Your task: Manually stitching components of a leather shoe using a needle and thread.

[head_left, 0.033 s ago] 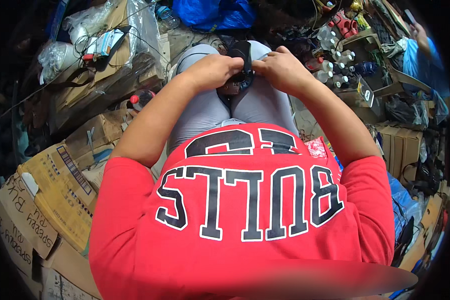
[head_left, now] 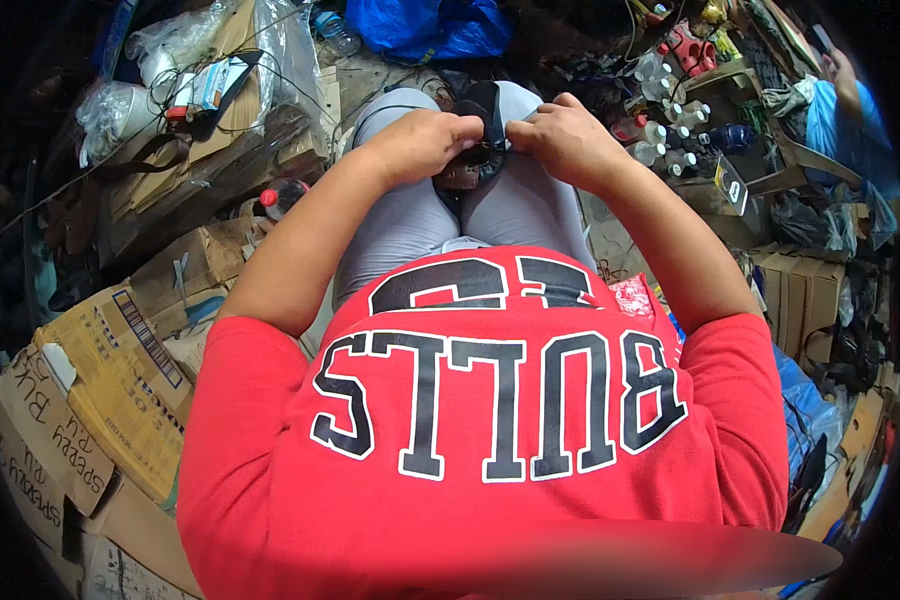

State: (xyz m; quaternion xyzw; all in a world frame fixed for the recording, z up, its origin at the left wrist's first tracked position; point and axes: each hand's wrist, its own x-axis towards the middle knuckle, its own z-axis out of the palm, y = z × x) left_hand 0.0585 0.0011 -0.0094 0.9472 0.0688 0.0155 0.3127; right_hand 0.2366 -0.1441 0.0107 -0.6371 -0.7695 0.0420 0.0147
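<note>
A black shoe with a brown end (head_left: 460, 177) rests in my lap between my grey-clad thighs. My left hand (head_left: 425, 143) is closed at its left side, thumb and fingers gripping the dark edge. From the other side, my right hand (head_left: 567, 138) pinches at the shoe's right edge, knuckles up. Whether a thread or small tool is also between those right fingertips cannot be made out. Part of the shoe is hidden behind my left fingers.
Clear and white bottles (head_left: 660, 145) stand in a cluster to the right. Flattened cardboard (head_left: 120, 390) and a red-capped bottle (head_left: 270, 198) lie left. Ahead is a blue plastic sheet (head_left: 430, 28). At far right, another person's hand (head_left: 842, 70) and blue clothing show.
The brown end of the shoe has turned slightly and shows more rounded. My hands have shifted only a little.
</note>
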